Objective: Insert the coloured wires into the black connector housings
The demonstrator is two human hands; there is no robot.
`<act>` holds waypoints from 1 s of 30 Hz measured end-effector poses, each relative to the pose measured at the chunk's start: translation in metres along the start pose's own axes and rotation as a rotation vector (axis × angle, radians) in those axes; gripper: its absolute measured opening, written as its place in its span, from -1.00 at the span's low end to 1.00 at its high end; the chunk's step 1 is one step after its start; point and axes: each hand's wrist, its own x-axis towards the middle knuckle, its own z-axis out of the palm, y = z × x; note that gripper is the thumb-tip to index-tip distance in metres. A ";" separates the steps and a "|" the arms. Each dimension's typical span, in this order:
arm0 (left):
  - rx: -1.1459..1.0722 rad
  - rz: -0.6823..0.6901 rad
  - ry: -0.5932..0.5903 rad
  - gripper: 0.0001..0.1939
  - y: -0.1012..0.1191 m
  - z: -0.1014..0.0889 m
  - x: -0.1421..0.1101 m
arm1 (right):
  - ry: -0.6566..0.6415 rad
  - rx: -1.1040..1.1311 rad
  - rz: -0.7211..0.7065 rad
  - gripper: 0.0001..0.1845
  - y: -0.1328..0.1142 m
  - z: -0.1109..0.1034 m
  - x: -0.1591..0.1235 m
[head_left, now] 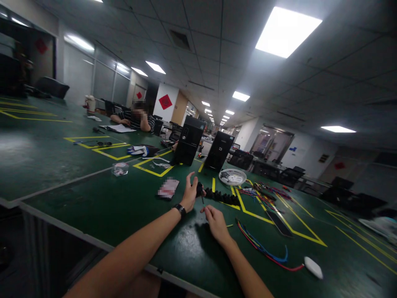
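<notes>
My left hand, with a dark watch on the wrist, reaches across the green table and its fingers curl round the near end of a black corrugated tube. My right hand is closed in a pinch just below it, on a thin black strip that stands up toward the tube's end. The tube lies away to the right over yellow floor-tape lines. A bundle of red and blue wires lies to the right of my right forearm.
Two black computer towers stand behind the tube. A white basket, loose coloured wires, a flat dark slab and a white oval object lie to the right. Another person sits at the far left.
</notes>
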 end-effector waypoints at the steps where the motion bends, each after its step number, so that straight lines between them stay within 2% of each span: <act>1: 0.047 0.026 0.004 -0.46 0.000 0.000 0.000 | -0.020 -0.026 -0.012 -0.61 -0.001 -0.001 0.000; 4: 0.207 0.142 0.019 -0.55 -0.004 -0.003 0.001 | -0.024 -0.099 -0.053 -0.61 -0.007 -0.010 0.003; 7: 0.185 0.164 0.119 -0.59 -0.011 -0.002 0.004 | 0.065 -0.112 -0.085 -0.59 -0.011 -0.021 0.011; 10: 0.017 0.064 0.269 -0.65 -0.014 -0.001 0.010 | 0.063 -0.196 -0.115 -0.61 -0.010 -0.020 0.013; 14: -0.123 -0.109 0.493 -0.70 -0.003 -0.014 0.026 | -0.114 -0.470 -0.116 -0.70 -0.005 -0.005 0.003; 15: -0.137 -0.108 0.510 -0.69 0.000 -0.019 0.031 | -0.138 -0.512 -0.112 -0.71 -0.003 -0.003 0.001; 17: -0.106 -0.130 0.466 -0.68 0.004 -0.028 0.041 | -0.125 -0.545 -0.094 -0.69 0.000 -0.001 0.001; 21: 0.349 -0.105 0.270 -0.68 -0.008 -0.027 0.057 | -0.008 -0.580 -0.072 -0.69 0.004 -0.012 0.012; 24: 0.582 -0.077 0.191 -0.72 -0.023 -0.019 0.068 | 0.092 -0.648 -0.009 -0.71 0.012 -0.032 0.016; 27: 0.727 -0.092 0.131 -0.84 -0.035 -0.013 0.081 | 0.181 -0.748 0.223 -0.75 0.030 -0.058 0.008; 30: 0.876 -0.094 0.060 -0.92 -0.043 -0.010 0.089 | 0.145 -0.788 0.497 -0.77 0.054 -0.080 -0.007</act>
